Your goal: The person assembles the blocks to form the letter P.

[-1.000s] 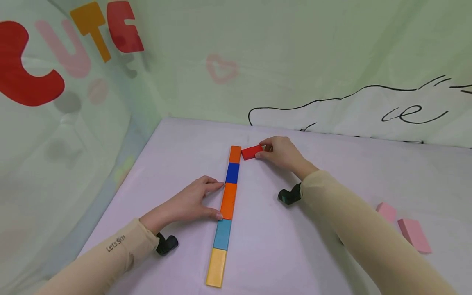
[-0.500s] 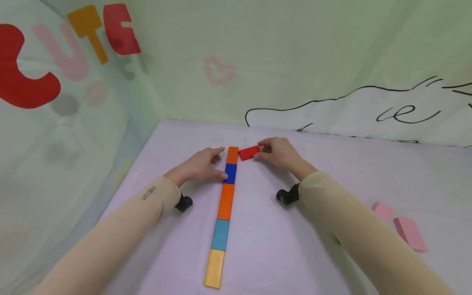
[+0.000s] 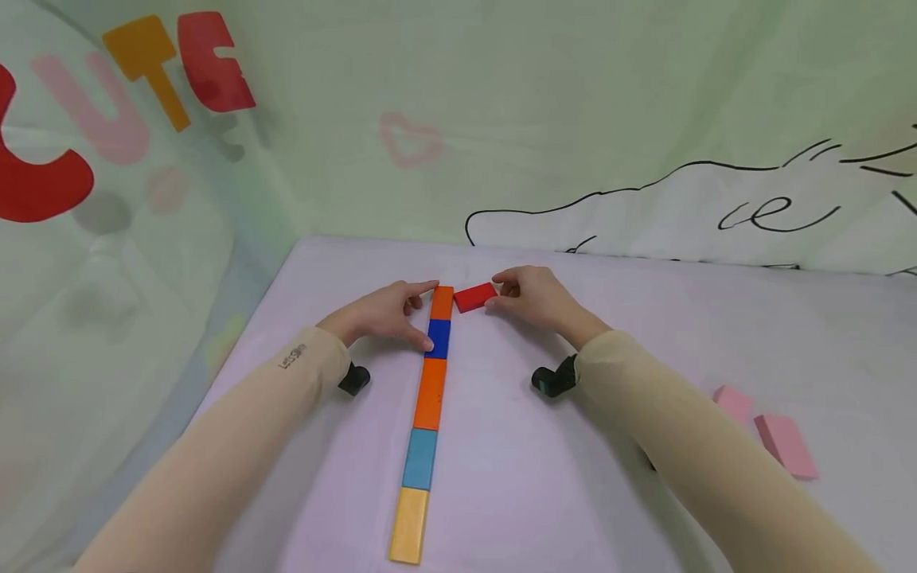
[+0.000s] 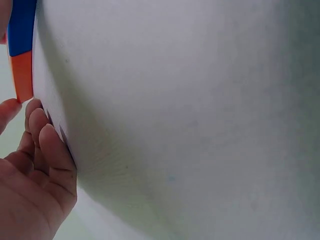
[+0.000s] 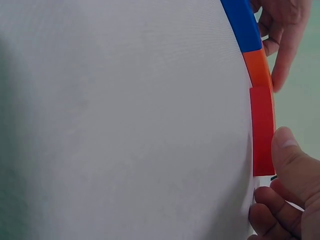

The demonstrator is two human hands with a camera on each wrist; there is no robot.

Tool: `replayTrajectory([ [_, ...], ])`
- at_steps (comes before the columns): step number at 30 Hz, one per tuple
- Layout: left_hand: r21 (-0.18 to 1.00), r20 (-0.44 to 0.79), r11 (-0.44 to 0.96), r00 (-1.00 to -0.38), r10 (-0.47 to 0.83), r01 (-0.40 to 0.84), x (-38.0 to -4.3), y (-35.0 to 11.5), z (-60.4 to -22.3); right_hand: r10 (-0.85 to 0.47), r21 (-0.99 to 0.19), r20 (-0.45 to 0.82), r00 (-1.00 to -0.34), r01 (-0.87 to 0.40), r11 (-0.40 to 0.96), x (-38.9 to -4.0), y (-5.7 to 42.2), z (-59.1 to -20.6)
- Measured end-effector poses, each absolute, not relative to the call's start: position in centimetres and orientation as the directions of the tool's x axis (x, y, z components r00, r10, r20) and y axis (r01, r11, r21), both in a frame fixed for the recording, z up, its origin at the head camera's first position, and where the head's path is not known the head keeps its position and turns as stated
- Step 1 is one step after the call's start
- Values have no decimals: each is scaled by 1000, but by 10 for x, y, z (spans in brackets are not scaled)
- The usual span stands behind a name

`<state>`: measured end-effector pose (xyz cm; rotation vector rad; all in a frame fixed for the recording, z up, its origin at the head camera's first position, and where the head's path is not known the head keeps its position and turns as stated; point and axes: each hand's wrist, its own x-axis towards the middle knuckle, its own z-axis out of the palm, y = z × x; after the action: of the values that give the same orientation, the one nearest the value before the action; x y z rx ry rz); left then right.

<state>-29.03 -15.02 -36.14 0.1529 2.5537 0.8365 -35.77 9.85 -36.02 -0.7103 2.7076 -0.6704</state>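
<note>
The red block (image 3: pixel 475 298), slanted against or just beside the far orange block (image 3: pixel 442 302), looks light, stiff, smooth and hard to damage, best taken by its outer end. There the right hand (image 3: pixel 537 298) pinches it between thumb and fingertip. The left hand (image 3: pixel 380 314) spreads thumb and forefinger well apart, touching the blue block (image 3: pixel 439 338) and the orange one's far end.
</note>
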Motion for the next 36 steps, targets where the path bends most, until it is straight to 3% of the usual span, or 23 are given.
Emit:
replayTrajectory([
  [13, 575, -396, 817, -886, 242, -34, -294, -138, -364, -479, -501, -153, -864, -350, 792, -352, 112, -359],
  [19, 541, -394, 841, -889, 232, -21, -292, -146, -363, -509, -497, -122, -852, -392, 774, -335, 136, -333],
  [22, 499, -375, 867, -903, 211, -5, -289, -161, -357, -528, -503, -69, -847, -427, 752, -321, 162, -314],
  [26, 464, -359, 885, -908, 215, 26, -289, -176, -353, -455, -470, -33, -890, -388, 793, -298, 219, -302],
  [31, 487, -384, 873, -891, 242, 27, -291, -187, -356, -336, -409, -54, -940, -286, 867, -268, 287, -318],
  [36, 480, -391, 877, -897, 207, -7, -282, -206, -359, -324, -387, -80, -943, -270, 881, -259, 308, -337],
])
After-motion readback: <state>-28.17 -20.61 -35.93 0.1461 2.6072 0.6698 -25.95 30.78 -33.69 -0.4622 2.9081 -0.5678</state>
